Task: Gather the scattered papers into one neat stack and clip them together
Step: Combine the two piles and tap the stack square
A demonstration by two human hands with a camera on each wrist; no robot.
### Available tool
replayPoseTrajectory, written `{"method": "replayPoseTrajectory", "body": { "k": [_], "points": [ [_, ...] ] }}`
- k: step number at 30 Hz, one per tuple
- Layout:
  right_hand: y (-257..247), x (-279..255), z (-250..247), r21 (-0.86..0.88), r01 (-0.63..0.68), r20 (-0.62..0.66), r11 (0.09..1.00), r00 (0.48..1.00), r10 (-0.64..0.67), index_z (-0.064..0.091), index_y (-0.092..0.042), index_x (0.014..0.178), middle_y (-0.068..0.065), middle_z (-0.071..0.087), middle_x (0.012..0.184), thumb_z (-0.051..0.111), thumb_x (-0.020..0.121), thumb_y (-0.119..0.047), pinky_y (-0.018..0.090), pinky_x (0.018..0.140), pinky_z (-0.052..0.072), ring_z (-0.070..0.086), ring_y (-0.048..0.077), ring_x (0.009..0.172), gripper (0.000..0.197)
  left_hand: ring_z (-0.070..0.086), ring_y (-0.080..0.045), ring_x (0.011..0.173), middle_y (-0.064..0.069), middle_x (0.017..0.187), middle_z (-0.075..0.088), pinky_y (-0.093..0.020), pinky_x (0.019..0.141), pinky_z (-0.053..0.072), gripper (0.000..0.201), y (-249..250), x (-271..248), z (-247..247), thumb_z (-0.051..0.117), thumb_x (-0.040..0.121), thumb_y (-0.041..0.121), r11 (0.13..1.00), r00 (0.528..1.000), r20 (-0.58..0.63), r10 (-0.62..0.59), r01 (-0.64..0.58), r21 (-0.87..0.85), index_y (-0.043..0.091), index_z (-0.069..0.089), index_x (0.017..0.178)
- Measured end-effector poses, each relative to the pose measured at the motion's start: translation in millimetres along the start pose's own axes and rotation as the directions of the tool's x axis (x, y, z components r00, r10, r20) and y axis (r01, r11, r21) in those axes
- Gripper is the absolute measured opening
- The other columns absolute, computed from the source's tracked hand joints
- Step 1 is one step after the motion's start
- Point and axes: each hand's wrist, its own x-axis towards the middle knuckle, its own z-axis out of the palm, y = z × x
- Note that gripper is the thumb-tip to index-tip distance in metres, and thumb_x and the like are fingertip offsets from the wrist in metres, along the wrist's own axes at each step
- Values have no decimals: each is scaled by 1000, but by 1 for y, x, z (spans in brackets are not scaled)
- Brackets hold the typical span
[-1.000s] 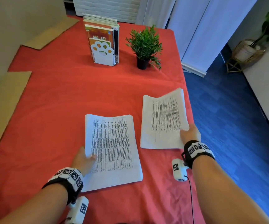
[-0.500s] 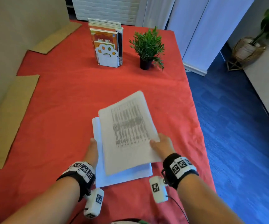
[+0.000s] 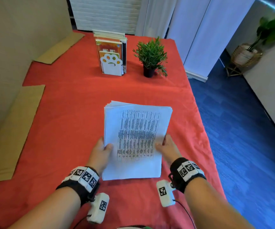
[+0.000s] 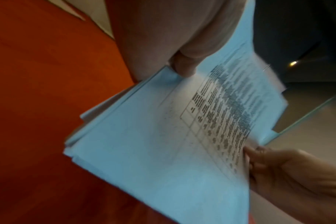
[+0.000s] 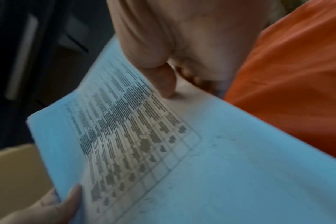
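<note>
A stack of white papers printed with a dark table is held between both hands above the red tablecloth. My left hand grips the stack's left edge, thumb on top. My right hand grips the right edge, thumb on the top sheet. The sheets are slightly fanned at the far corner. In the left wrist view my left hand's thumb presses the stack of papers. In the right wrist view my right hand's thumb lies on the stack of papers. No clip shows in any view.
A white paw-shaped bookend with books and a small potted plant stand at the table's far end. Cardboard sheets lie along the left edge. The table's right edge drops to a blue floor.
My right hand carried the right pile over and laid it on the left pile. Both hands now hold the merged stack by its sides, squared up more than half a second ago.
</note>
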Motion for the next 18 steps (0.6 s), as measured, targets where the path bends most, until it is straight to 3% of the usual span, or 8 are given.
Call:
{"method": "replayPoseTrajectory", "body": {
  "k": [3, 5, 7, 9, 12, 14, 16, 18],
  "points": [
    [-30, -9, -2, 232, 113, -70, 966, 993, -100, 62, -26, 98, 14, 70, 104, 58, 73, -11, 54, 85, 51, 63, 23, 91, 30, 57, 9, 96, 22, 112, 60, -20, 85, 44, 46, 10, 2, -4, 45, 92, -1, 990, 995, 14, 100, -98, -103, 33, 49, 122],
    [-43, -17, 2, 257, 178, -135, 950, 980, -147, 64, -32, 90, 6, 70, 93, 59, 73, -15, 51, 81, 52, 61, 19, 84, 24, 55, 2, 106, 17, 120, 59, -24, 94, 40, 50, 14, 2, -7, 44, 93, -3, 985, 991, 23, 129, -126, -121, 30, 44, 130],
    [-44, -26, 9, 281, 176, -163, 944, 977, -134, 64, -29, 86, -3, 71, 83, 57, 79, -7, 43, 75, 52, 62, 14, 78, 24, 54, -5, 109, 12, 121, 59, -27, 99, 38, 50, 12, 1, -9, 42, 93, -6, 982, 988, 27, 152, -148, -119, 33, 45, 124],
    [-40, -36, 17, 315, 148, -167, 937, 981, -99, 64, -25, 87, -6, 72, 79, 51, 83, 5, 40, 76, 52, 63, 12, 77, 33, 56, 2, 100, 21, 108, 65, -19, 92, 42, 48, 9, -2, -10, 42, 92, -7, 984, 989, 40, 145, -140, -111, 36, 49, 113],
    [-37, -50, 24, 329, 145, -161, 933, 982, -96, 62, -27, 91, -7, 71, 78, 51, 75, 6, 40, 76, 50, 63, 11, 76, 39, 60, 14, 84, 30, 89, 69, -10, 80, 45, 48, 1, -6, -12, 53, 86, -10, 984, 990, 31, 136, -131, -122, 34, 53, 106],
    [-44, -56, 25, 405, 151, -148, 902, 984, -98, 57, -25, 96, -9, 72, 73, 53, 64, 4, 33, 71, 53, 64, 7, 71, 43, 65, 6, 87, 19, 93, 73, -14, 81, 50, 47, 1, -6, -16, 66, 78, -9, 970, 990, -3, 143, -141, -200, 24, 57, 110],
    [-55, -58, 24, 494, 155, -121, 856, 987, -109, 53, -22, 99, -8, 73, 70, 51, 58, 8, 25, 66, 56, 67, 4, 66, 51, 67, -6, 88, 9, 96, 72, -18, 81, 52, 46, 7, -6, -23, 77, 69, -3, 953, 972, -30, 231, -233, -195, 10, 60, 110],
    [-62, -57, 23, 497, 135, -108, 857, 990, -94, 51, -22, 99, -6, 74, 68, 46, 61, 20, 27, 67, 55, 68, 5, 66, 57, 63, -9, 75, 12, 82, 69, -19, 70, 52, 40, 14, -7, -28, 79, 65, -3, 934, 951, -25, 308, -308, -181, 13, 59, 95]
  ]
}}
